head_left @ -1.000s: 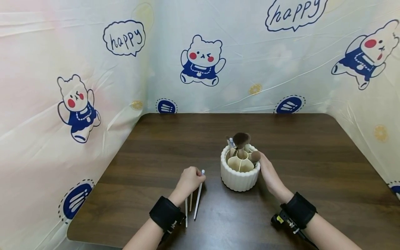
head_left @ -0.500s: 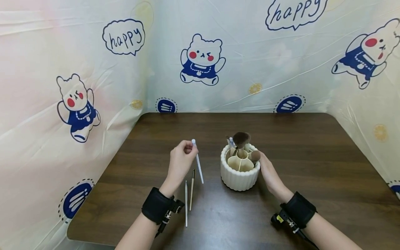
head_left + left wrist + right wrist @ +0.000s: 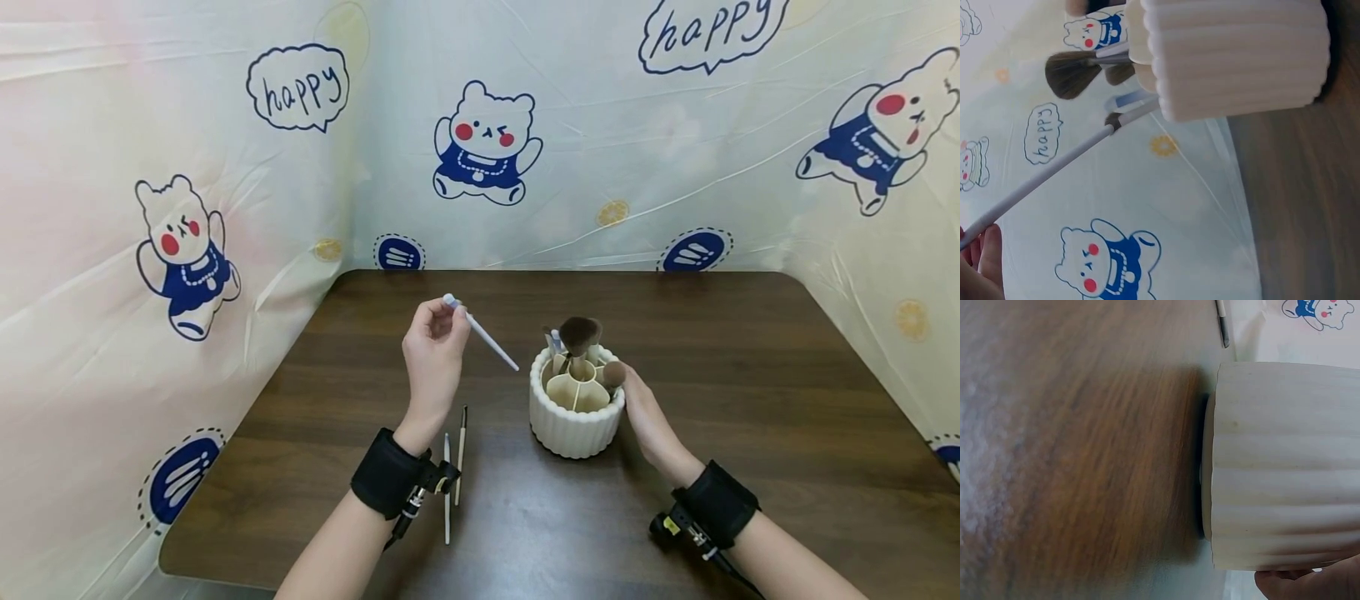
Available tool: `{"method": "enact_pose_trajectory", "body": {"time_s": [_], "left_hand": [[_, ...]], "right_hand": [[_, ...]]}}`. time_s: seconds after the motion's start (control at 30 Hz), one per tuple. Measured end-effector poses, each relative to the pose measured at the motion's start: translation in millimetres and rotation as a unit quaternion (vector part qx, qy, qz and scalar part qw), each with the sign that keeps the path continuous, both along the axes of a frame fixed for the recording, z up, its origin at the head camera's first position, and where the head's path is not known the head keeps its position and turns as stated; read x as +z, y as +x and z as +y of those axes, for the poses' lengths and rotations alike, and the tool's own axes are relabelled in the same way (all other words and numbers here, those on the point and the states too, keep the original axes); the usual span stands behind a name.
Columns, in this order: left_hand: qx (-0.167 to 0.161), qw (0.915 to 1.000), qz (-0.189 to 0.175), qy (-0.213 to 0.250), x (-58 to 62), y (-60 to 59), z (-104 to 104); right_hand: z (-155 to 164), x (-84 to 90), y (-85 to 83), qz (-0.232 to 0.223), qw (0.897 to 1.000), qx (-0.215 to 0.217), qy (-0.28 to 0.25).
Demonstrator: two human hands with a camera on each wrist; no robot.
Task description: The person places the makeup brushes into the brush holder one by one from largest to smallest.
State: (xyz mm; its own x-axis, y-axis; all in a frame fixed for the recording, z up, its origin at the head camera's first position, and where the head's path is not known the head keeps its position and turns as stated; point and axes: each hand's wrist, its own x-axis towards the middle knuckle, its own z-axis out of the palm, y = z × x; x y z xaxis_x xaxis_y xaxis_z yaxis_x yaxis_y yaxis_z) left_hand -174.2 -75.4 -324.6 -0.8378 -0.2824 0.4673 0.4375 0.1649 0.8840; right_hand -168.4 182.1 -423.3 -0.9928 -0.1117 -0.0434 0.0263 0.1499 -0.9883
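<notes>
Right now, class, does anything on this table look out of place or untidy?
Two thin brushes lie loose on the table beside the left hand, outside the ribbed holder where the others stand. Nothing is spilled or damaged.

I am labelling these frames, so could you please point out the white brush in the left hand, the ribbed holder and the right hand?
white brush (image 3: 483, 335), head view, middle of its handle.
ribbed holder (image 3: 576, 429), head view, front wall.
right hand (image 3: 647, 415), head view, back of the hand.
</notes>
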Motion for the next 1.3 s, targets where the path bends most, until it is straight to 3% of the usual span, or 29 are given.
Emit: {"method": "enact_pose_trajectory", "body": {"time_s": [0.3, 0.63, 0.83, 1.3], "left_hand": [[-0.025, 0.9996, 0.006, -0.014, 4.0, -6.6, 20], [-0.057, 0.9969, 0.009, -0.054, -16.9, -9.2, 43], [-0.09, 0.9934, -0.013, -0.07, -32.5, -8.0, 51], [-0.129, 0.9816, -0.06, -0.127, -53.3, -4.2, 56]], "right_hand": [[-1, 0.0, -0.6, 0.0, 1.0, -0.005, -0.001], [-2, -0.5, -0.1, 0.007, 1.0, -0.009, -0.004], [-2, -0.3, -0.3, 0.005, 1.0, -0.011, -0.008], [-2, -0.5, -0.5, 0.005, 1.0, -0.015, -0.005]]}}
